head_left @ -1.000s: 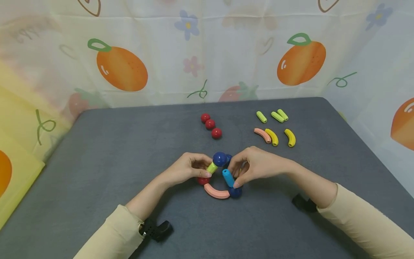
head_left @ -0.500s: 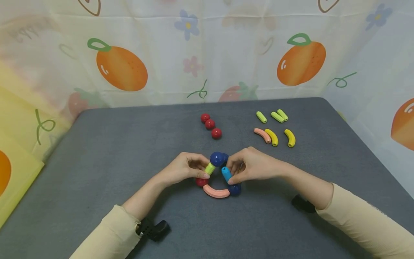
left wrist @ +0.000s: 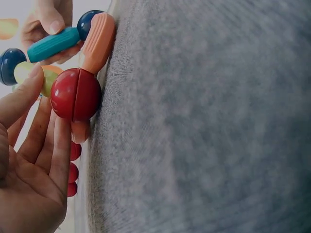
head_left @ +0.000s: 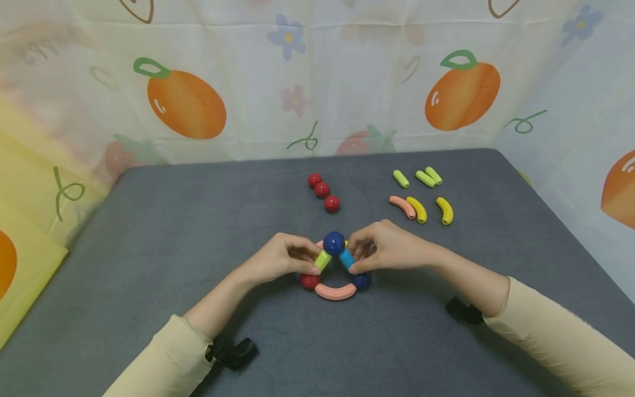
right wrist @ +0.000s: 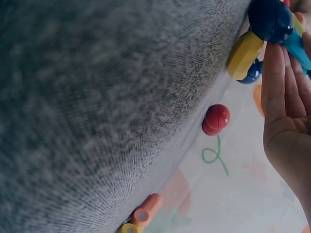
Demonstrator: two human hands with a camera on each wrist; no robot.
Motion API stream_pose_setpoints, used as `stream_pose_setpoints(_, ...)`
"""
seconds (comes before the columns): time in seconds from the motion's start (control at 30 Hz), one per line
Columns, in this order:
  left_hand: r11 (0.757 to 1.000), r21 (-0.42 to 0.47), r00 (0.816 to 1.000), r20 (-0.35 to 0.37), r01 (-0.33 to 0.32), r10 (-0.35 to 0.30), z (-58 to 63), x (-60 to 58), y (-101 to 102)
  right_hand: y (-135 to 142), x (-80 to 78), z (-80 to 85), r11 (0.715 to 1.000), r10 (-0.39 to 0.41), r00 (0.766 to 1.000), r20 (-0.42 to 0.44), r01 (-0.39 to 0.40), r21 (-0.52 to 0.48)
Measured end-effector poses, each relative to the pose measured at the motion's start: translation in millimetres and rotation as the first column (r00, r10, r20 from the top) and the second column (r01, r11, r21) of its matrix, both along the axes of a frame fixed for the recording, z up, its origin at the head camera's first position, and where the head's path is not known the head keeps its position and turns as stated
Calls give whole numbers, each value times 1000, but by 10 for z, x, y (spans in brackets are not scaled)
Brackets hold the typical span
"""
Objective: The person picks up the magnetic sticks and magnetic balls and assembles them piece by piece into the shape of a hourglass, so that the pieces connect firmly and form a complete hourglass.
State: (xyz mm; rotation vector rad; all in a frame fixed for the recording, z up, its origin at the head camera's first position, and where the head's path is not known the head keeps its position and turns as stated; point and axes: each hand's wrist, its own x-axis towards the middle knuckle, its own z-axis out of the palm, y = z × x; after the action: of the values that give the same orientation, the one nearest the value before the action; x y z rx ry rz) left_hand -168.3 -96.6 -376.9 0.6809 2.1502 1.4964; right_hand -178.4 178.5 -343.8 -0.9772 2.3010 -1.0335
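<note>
A frame of magnetic balls and sticks stands on the dark table between the hands. My left hand (head_left: 291,255) pinches a slanted light green stick (head_left: 322,260) between thumb and fingers. My right hand (head_left: 389,247) pinches a slanted light blue stick (head_left: 346,259). Both sticks lean up to one dark blue ball (head_left: 334,243) at the top. Below, a red ball (head_left: 310,281) on the left and a dark blue ball (head_left: 362,282) on the right are joined by a pink curved stick (head_left: 335,292). A yellow curved stick (right wrist: 244,55) shows behind, in the right wrist view; the hands hide much of the rear.
Three red balls (head_left: 322,190) lie in a row behind the frame. At the back right are light green sticks (head_left: 425,179), yellow curved sticks (head_left: 445,212) and a pink curved stick (head_left: 402,208). A printed curtain (head_left: 317,82) hangs behind the table.
The light blue stick, earlier with its upper end free, now meets the top dark blue ball. That ball has shifted slightly left, and the bottom pink curved stick sits slightly higher in view.
</note>
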Motion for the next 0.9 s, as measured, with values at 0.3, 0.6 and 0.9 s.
stream_pose_setpoints(0.3,1000,-24,1000,-7,1,-1,19,15,3,-6,-9,9,1000,5,1000,4,-5,-6)
stream_pose_setpoints(0.6,1000,12,1000,22,6,-6,20,10,-33,-2,-49,-3,1000,-1,1000,-22,1,-1)
stream_pose_setpoints(0.9,998,37,994,-104,-42,45,-11,-18,-35,-6,-54,-5,1000,-5,1000,-7,5,3)
